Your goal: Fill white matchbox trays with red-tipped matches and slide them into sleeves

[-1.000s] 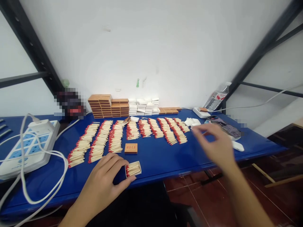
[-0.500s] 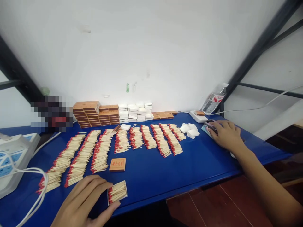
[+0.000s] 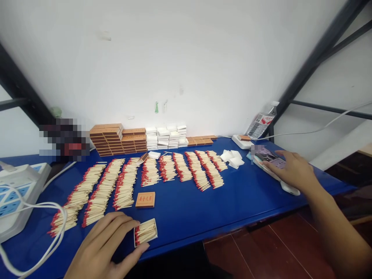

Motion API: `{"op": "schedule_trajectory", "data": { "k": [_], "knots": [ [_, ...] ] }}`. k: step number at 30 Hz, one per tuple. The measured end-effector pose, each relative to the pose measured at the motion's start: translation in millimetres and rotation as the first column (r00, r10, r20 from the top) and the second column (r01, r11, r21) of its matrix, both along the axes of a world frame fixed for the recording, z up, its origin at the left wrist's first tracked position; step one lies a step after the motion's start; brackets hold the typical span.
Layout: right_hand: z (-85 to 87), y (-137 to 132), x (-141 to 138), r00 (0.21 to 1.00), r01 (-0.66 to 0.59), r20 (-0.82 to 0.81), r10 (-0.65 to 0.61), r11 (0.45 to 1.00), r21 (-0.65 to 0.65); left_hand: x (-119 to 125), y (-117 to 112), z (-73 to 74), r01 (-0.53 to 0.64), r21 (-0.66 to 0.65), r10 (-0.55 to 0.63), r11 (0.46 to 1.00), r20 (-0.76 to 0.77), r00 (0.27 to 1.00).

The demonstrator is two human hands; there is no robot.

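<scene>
My left hand (image 3: 104, 244) rests on the table with thumb and forefinger closed about the ends of a small white matchbox tray (image 3: 157, 231). Red-headed matches (image 3: 145, 231) fill this tray. Just beyond it lies an orange matchbox sleeve or box (image 3: 145, 199) with red characters. My right hand (image 3: 293, 170) is at the far right, fingers apart, over the edge of a flat thing with a dark and purple picture (image 3: 266, 155). A white object (image 3: 290, 188) I cannot name sticks out below that hand.
Several rows of loose matches (image 3: 101, 197) cover the blue table (image 3: 186, 217). Along the wall stand stacked orange matchboxes (image 3: 116, 141) and white trays (image 3: 167, 137). White pieces (image 3: 232, 158), a bottle (image 3: 263, 120), and a power strip (image 3: 17, 201) with cables are also there.
My right hand has lifted and shifted slightly right, uncovering the pictured flat thing and the white object. My left hand stays at the tray; the view has shifted slightly.
</scene>
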State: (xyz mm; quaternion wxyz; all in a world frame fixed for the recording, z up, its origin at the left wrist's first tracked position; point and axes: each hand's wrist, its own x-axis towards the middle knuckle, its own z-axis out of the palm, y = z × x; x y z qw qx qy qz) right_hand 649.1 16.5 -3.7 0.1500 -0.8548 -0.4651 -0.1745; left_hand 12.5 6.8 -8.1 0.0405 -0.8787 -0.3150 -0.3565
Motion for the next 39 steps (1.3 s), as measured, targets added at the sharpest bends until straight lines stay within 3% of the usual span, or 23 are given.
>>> {"op": "schedule_trajectory", "data": {
  "k": [5,10,13,17,20,23,26,29,31,34,36,39],
  "knots": [
    [2.8,0.7,-15.5,0.999,-0.036,0.034,0.037,0.999,-0.011,3.5,-1.5,6.1,0.029,-0.003,-0.029,1.000,0.015,0.999],
    [-1.1,-3.5,-65.0,0.982,-0.161,0.136,0.135,0.966,0.204,5.3,-2.2,5.9,0.030,-0.028,-0.029,0.999,0.038,0.999],
    [-3.4,-7.3,-118.7,0.920,-0.391,0.181,0.347,0.842,0.371,5.4,-3.7,4.9,0.041,-0.049,-0.039,0.998,0.044,0.998],
    [4.2,-20.1,-218.5,0.790,-0.582,0.158,0.593,0.643,0.498,5.0,-5.5,5.1,0.049,-0.071,-0.045,0.996,0.053,0.998],
    [15.8,-26.3,-289.3,0.563,-0.744,0.025,0.826,0.494,0.449,4.7,-5.6,5.8,0.050,-0.084,-0.045,0.995,0.066,0.997],
    [27.1,-19.7,-335.3,0.384,-0.826,-0.161,0.909,0.416,0.381,4.1,-5.2,6.0,0.060,-0.104,-0.054,0.993,0.062,0.997],
    [35.6,-5.9,-355.5,0.332,-0.852,-0.242,0.912,0.400,0.338,3.6,-5.1,6.0,0.072,-0.122,-0.063,0.990,0.080,0.995],
    [38.8,6.3,-358.1,0.303,-0.849,-0.332,0.893,0.411,0.331,3.0,-5.5,5.9,0.085,-0.141,-0.071,0.986,0.098,0.993],
    [36.5,13.5,-352.9,0.345,-0.815,-0.361,0.866,0.467,0.342,2.3,-5.3,5.4,0.092,-0.153,-0.077,0.984,0.100,0.992],
    [27.3,24.1,-339.6,0.470,-0.749,-0.321,0.822,0.564,0.347,0.9,-4.1,3.8,0.105,-0.168,-0.087,0.980,0.107,0.990],
    [20.2,29.2,-331.7,0.509,-0.739,-0.287,0.812,0.583,0.337,-0.1,-2.8,2.4,0.112,-0.180,-0.092,0.977,0.115,0.989],
    [13.4,31.5,-327.3,0.511,-0.740,-0.249,0.823,0.569,0.358,-0.9,-1.7,0.9,0.112,-0.186,-0.089,0.976,0.128,0.988]
  ]
}}
